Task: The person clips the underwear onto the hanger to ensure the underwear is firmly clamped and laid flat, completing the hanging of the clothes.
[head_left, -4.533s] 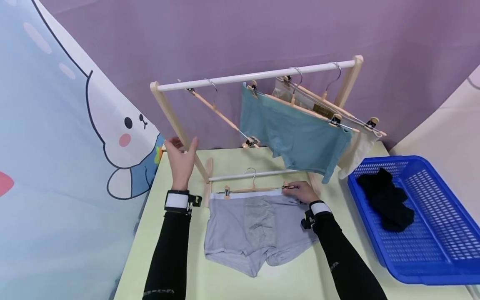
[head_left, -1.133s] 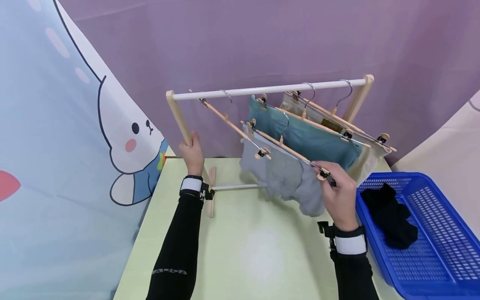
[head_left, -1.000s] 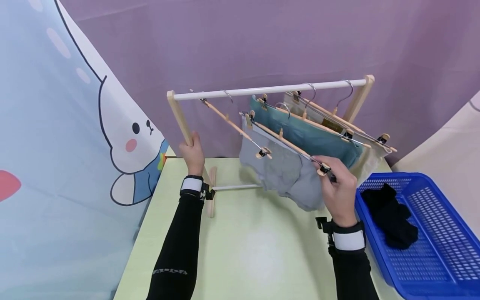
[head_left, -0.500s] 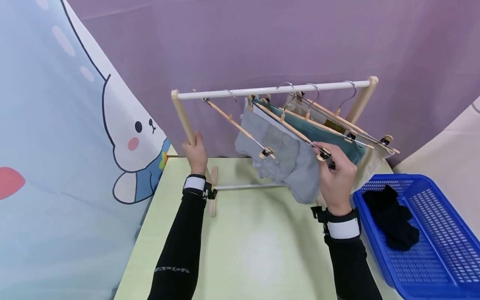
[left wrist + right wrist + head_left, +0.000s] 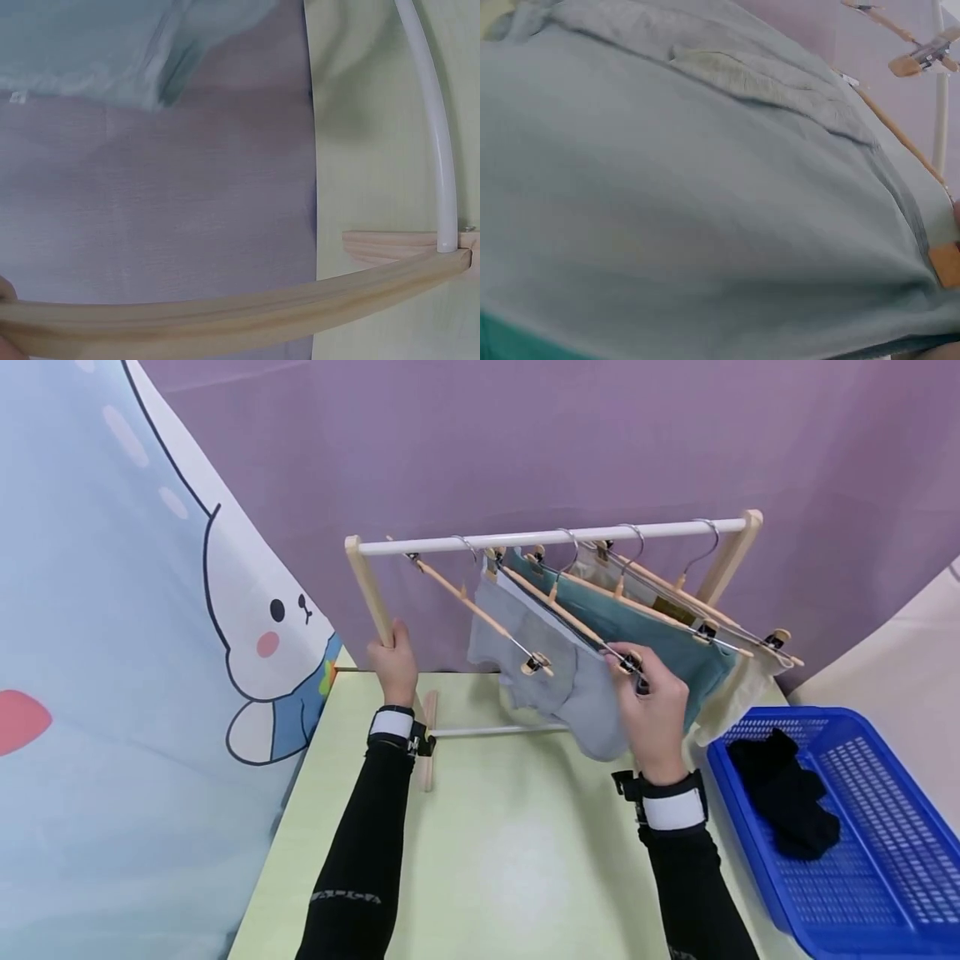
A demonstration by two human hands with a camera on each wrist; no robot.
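My left hand (image 5: 393, 668) grips the left wooden post (image 5: 369, 589) of a small drying rack; the left wrist view shows that post (image 5: 225, 319) running to its foot. With my right hand (image 5: 652, 710) I pinch the near clip end of a wooden clip hanger (image 5: 557, 606). Grey boxer briefs (image 5: 543, 647) hang from it by their waistband, tilted away to the left. The hanger's metal hook appears to sit over the white rod (image 5: 510, 539). In the right wrist view the grey boxer briefs (image 5: 705, 187) fill most of the picture, with a clip (image 5: 946, 264) at the right edge.
To the left a bare clip hanger (image 5: 483, 614) hangs on the rod. Teal boxer briefs (image 5: 637, 631) and a beige garment (image 5: 738, 693) hang to the right. A blue basket (image 5: 862, 860) holding a black cloth (image 5: 783, 793) stands right on the pale table (image 5: 510, 860).
The grey boxer briefs, earlier flat on the table, were lifted on their hanger to the rod. Lately my right hand has shifted slightly left. My left hand closed round the post.
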